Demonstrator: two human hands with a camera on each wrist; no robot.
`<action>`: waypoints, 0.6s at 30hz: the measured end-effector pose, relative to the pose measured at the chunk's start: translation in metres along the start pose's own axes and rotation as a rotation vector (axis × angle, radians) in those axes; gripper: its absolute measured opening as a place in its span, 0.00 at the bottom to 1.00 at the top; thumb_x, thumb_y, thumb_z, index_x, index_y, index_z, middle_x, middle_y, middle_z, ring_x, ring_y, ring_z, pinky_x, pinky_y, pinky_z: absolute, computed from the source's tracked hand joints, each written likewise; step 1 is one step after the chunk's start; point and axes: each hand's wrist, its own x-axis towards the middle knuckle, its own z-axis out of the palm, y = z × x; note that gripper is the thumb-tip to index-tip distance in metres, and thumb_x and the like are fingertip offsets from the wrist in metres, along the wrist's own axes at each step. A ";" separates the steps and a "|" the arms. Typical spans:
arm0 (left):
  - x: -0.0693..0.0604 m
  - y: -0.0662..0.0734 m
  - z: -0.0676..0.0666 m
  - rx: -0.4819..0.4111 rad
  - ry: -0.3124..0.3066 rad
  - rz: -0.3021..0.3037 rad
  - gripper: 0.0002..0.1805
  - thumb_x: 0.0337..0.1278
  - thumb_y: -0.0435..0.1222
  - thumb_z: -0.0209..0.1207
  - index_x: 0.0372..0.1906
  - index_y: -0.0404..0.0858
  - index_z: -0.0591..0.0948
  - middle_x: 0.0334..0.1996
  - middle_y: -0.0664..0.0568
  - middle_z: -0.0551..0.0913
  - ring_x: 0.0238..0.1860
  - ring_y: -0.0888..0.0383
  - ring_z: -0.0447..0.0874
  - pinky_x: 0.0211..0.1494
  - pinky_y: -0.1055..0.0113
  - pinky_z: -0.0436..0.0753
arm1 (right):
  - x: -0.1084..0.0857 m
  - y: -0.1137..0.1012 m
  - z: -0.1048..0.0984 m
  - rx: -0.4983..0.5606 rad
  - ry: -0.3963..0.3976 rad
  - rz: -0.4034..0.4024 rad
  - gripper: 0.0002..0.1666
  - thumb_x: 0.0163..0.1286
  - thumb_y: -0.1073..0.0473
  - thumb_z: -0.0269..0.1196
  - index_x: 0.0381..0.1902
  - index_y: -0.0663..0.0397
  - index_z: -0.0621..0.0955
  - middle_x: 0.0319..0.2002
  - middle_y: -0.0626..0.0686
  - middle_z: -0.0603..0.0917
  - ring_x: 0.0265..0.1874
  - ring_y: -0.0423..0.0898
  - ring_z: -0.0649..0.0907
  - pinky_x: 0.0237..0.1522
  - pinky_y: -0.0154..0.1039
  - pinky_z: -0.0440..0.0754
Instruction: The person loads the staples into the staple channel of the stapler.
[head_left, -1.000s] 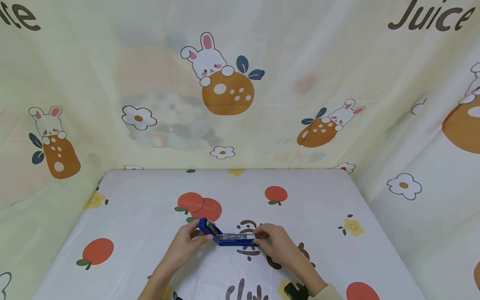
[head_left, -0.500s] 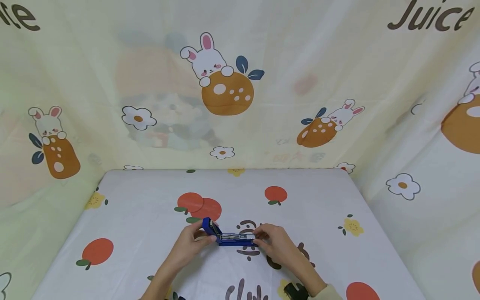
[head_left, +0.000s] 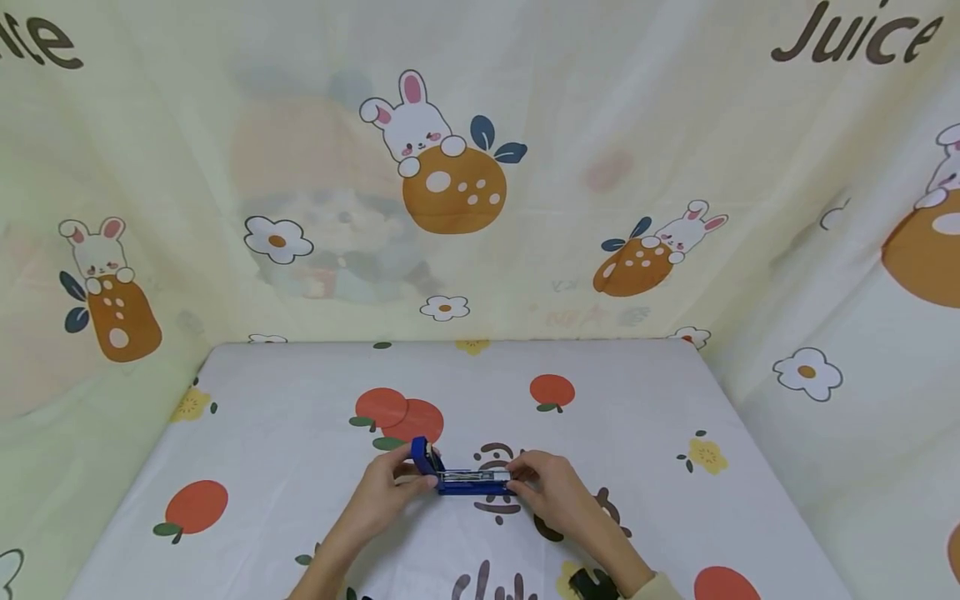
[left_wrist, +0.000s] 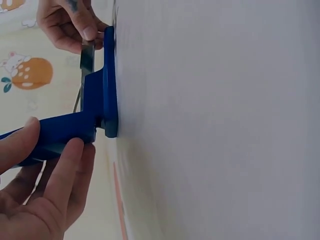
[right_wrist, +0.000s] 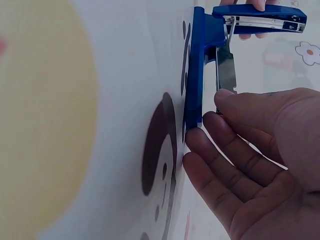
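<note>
A blue stapler (head_left: pixel 476 489) stands on the table with its top swung up and back. My left hand (head_left: pixel 387 492) grips the raised cover (left_wrist: pixel 60 132), thumb on one side and fingers on the other. At the stapler's front end, my right hand (head_left: pixel 553 490) pinches the metal staple magazine (right_wrist: pixel 226 70) between thumb and fingers. The blue base (left_wrist: pixel 111 82) lies along the tabletop. In the right wrist view the cover's metal underside (right_wrist: pixel 260 22) shows. Whether staples sit in the magazine I cannot tell.
A white cloth (head_left: pixel 637 425) printed with fruit and flowers covers the table. Patterned curtains (head_left: pixel 555 275) hang behind it and at both sides. A black device (head_left: pixel 592 583) sits at the right wrist, by a pale sleeve (head_left: pixel 656 587).
My left hand has shifted a little to the right, bringing the stapler's cover to a steeper, more upright angle. My right hand keeps its place at the front end.
</note>
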 end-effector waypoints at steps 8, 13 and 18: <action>0.002 0.001 0.004 0.041 0.000 -0.002 0.19 0.65 0.33 0.70 0.59 0.37 0.84 0.55 0.42 0.89 0.59 0.42 0.88 0.59 0.55 0.90 | 0.001 -0.001 0.000 0.012 -0.002 0.000 0.09 0.68 0.65 0.74 0.45 0.56 0.88 0.39 0.49 0.90 0.37 0.40 0.88 0.43 0.36 0.89; 0.002 0.003 0.007 0.062 0.009 -0.005 0.18 0.64 0.32 0.71 0.58 0.37 0.85 0.53 0.42 0.90 0.59 0.41 0.88 0.60 0.53 0.90 | 0.000 -0.001 0.000 0.011 -0.001 0.000 0.09 0.68 0.64 0.74 0.45 0.56 0.88 0.39 0.49 0.90 0.38 0.41 0.88 0.44 0.36 0.89; 0.002 0.004 0.009 0.077 0.004 -0.021 0.19 0.64 0.33 0.71 0.58 0.37 0.85 0.53 0.42 0.90 0.59 0.42 0.88 0.59 0.52 0.90 | -0.001 0.000 0.001 0.002 0.000 0.003 0.08 0.68 0.64 0.74 0.44 0.55 0.88 0.39 0.48 0.90 0.38 0.40 0.88 0.43 0.36 0.89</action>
